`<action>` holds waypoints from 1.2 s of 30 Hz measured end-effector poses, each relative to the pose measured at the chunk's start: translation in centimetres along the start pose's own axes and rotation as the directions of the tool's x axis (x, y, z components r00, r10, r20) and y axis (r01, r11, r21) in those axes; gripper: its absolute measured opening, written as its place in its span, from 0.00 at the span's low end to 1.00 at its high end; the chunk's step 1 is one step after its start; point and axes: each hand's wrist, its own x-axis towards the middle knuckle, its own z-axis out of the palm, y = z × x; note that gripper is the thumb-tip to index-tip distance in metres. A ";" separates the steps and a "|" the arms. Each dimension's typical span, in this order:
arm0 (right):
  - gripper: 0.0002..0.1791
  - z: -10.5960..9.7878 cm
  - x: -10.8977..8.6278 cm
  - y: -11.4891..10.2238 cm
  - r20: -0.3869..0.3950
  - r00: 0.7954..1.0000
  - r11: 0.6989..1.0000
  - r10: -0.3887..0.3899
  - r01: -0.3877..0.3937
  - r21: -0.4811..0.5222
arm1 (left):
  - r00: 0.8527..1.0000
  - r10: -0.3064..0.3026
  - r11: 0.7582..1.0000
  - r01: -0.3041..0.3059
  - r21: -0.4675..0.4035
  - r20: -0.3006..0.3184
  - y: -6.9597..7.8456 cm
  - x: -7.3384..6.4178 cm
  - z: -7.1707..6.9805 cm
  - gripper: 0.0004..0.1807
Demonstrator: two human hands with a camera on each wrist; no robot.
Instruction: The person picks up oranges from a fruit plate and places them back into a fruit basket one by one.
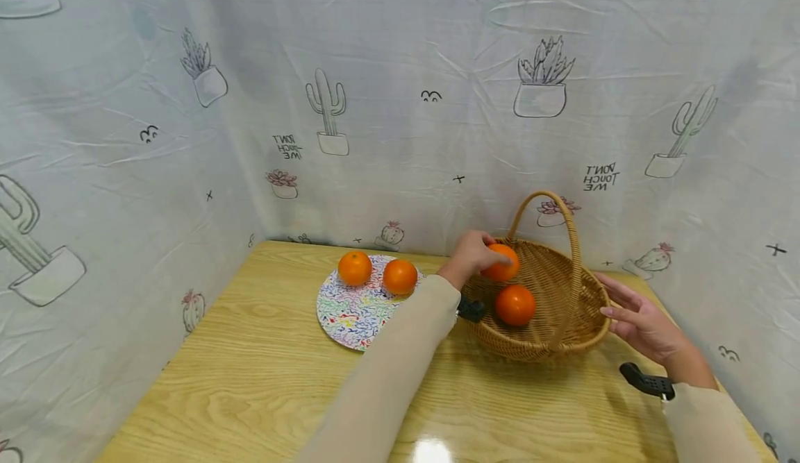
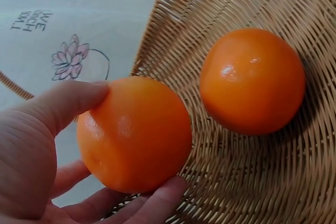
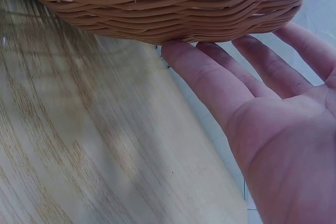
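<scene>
Fingers of the left hand (image 1: 473, 253) pinch an orange (image 1: 500, 264), the thumb on one side and the other fingers curled under the opposite side. That fruit is round and bright, with glossy highlights and a small dimple low on its skin; it sits at the left back part of the wicker basket (image 1: 544, 268), where the head view sets it over the rim area (whether it touches the weave, I cannot tell). Fingers of the right hand (image 1: 646, 324) are spread a little apart, their tips resting against the basket's outer wall on the right.

A second orange (image 1: 515, 305), redder in the head view and just as shiny, lies inside the basket, just in front of the held one. The basket is light brown, with a tall handle (image 1: 574, 262) arching over its middle, to the right of both fruits. On the left, two more oranges, a left one (image 1: 354, 268) and a right one (image 1: 400, 277), rest on a round plate (image 1: 340, 321) scribbled in many colours; a cream sleeve (image 1: 387, 359) hides part of its right side. All this stands on a wood-grained tabletop (image 1: 250, 366), before a pale sheet (image 1: 387, 46) printed with potted cacti.
</scene>
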 end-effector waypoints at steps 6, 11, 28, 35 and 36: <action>0.37 0.2 0.1 0.1 -0.009 1.000 1.000 -0.008 0.008 -0.001 | 1.000 -0.010 0.984 0.012 0.179 -0.013 0.0 0.2 0.5 0.28; 0.37 0.5 0.1 0.3 -0.014 1.000 1.000 -0.007 0.006 -0.020 | 1.000 0.002 0.932 0.002 0.363 -0.010 0.0 0.4 0.9 0.29; 0.37 0.5 -0.8 0.8 -0.059 0.998 0.996 -0.001 -0.004 -0.091 | 0.995 0.081 0.997 -0.081 0.010 0.050 -0.6 -1.2 0.6 0.26; 0.38 0.7 -1.2 0.8 -0.054 0.999 0.996 -0.006 0.001 -0.089 | 0.981 0.128 0.985 -0.108 -0.136 0.143 -1.1 -2.6 -0.5 0.28; 0.38 0.7 -1.2 0.8 -0.054 0.999 0.996 -0.005 0.001 -0.089 | 0.979 0.132 0.983 -0.109 -0.149 0.153 -1.2 -2.8 -0.7 0.28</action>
